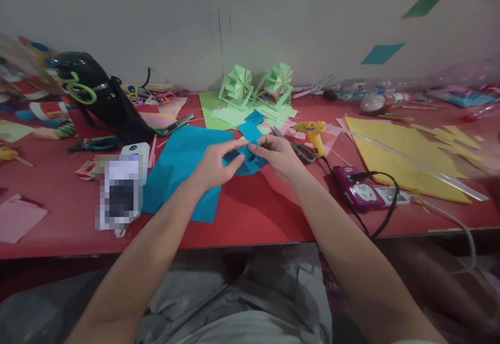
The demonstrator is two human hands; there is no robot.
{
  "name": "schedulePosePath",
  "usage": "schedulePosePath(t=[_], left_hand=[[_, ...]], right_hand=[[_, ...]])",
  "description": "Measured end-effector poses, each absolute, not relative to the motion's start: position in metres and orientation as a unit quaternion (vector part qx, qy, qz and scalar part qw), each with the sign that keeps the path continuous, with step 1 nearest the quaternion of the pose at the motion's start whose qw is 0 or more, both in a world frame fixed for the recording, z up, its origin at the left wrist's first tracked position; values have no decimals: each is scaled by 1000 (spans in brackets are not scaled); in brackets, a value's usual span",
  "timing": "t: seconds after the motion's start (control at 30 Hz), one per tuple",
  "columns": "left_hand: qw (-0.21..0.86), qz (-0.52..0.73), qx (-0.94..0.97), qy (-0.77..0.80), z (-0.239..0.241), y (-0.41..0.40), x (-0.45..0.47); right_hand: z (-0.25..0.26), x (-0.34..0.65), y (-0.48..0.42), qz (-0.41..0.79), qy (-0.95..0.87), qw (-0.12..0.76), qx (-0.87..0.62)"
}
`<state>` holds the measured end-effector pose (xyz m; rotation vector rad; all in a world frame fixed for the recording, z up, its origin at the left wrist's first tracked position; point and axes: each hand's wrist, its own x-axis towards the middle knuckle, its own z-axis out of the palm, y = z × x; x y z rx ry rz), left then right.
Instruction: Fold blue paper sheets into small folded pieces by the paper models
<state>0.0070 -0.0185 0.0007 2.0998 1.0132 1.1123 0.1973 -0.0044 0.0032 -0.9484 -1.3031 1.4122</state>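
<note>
Between my two hands is a folded piece of blue paper (250, 166), pinched from both sides above the red table. My left hand (219, 163) closes thumb and fingers on its left part. On its right part, the thumb and fingers of my right hand (278, 155) are pressed together. A large blue sheet (183, 164) lies flat beneath and left of my left hand. Just beyond my fingertips are small blue paper pieces (250, 129). Two folded pale green paper models (237, 86) stand at the back on a green sheet (209, 112).
A yellow glue gun (314, 136) and scissors (303, 152) lie right of my hands, near a purple power strip (357, 190) with cables. Yellow sheets (406, 162) spread further right. At left are a black bottle (103, 99), pliers (96, 144) and a phone (119, 193).
</note>
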Motion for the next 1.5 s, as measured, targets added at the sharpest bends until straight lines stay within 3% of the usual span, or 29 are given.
schedulePosePath(t=[0.73,0.97,1.17,1.5], left_hand=[[308,429,745,407,0,-17,9],[406,490,636,436,1,-10,11],[444,493,588,463,5,-5,7],[535,443,506,511,4,-4,7]], right_hand=[[-5,194,-3,539,-562,477,-408],[-1,196,-4,422,-658,520,-345],[2,204,-8,337,-760,435,-345],[-3,202,-3,297,-780,435,-338]])
